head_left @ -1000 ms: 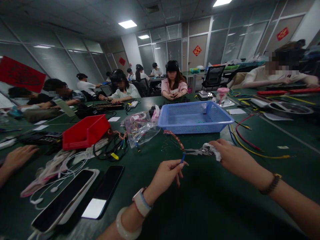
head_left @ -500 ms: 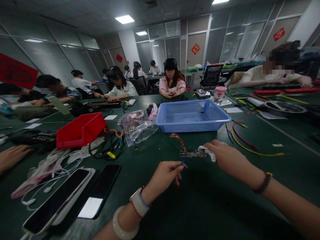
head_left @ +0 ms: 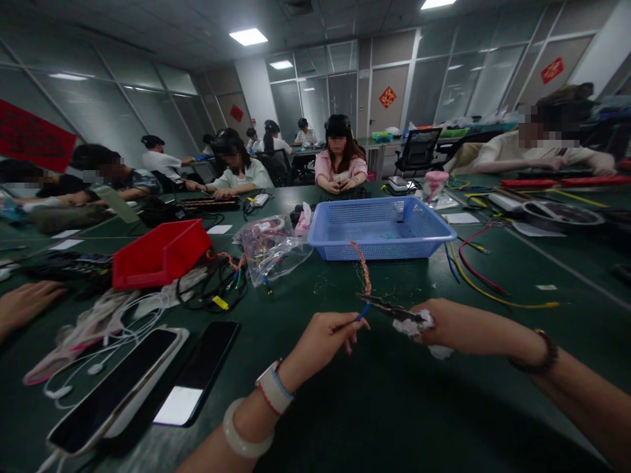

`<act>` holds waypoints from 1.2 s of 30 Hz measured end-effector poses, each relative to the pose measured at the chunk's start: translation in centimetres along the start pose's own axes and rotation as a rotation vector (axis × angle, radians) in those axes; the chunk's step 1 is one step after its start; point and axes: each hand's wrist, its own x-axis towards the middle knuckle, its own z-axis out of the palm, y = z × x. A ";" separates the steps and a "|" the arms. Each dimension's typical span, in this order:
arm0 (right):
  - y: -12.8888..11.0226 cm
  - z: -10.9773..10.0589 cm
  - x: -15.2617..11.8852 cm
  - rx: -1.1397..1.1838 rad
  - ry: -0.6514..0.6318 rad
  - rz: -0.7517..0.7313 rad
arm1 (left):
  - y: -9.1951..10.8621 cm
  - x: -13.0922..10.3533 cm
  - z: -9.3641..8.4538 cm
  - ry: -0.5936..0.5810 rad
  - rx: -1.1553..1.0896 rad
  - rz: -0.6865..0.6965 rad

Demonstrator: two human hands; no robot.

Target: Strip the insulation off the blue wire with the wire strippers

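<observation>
Between the thumb and fingers of my left hand is a blue insulated wire. A bare copper strand bundle rises from its far end, twisted, its tip by the basket's front wall. My right hand is closed round pliers, their handles wrapped in white tissue. The jaws lie across the wire where the blue insulation meets the copper; whether they bite on it I cannot tell. Fine wire scraps are scattered on the dark green table beyond my hands.
A blue plastic basket stands just beyond my hands. Left of it lie a clear bag of parts, a red bin, black cables, earphones and two phones. Coloured wires lie to the right. Co-workers sit around.
My right hand has turned and dropped slightly, swinging the pliers so the jaws point up and left. The copper strands now stand straighter toward the basket. My left hand has barely moved.
</observation>
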 end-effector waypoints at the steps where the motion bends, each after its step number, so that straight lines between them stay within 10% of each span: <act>1: 0.0 0.0 -0.1 0.067 -0.060 0.000 | 0.0 -0.1 -0.1 0.004 0.014 0.016; 10: 0.3 1.9 0.5 0.665 -0.398 0.177 | -1.1 0.1 -0.2 0.049 0.107 0.094; 36: 1.2 3.7 2.2 1.079 -0.355 0.155 | 0.4 -0.1 0.0 0.203 0.120 0.056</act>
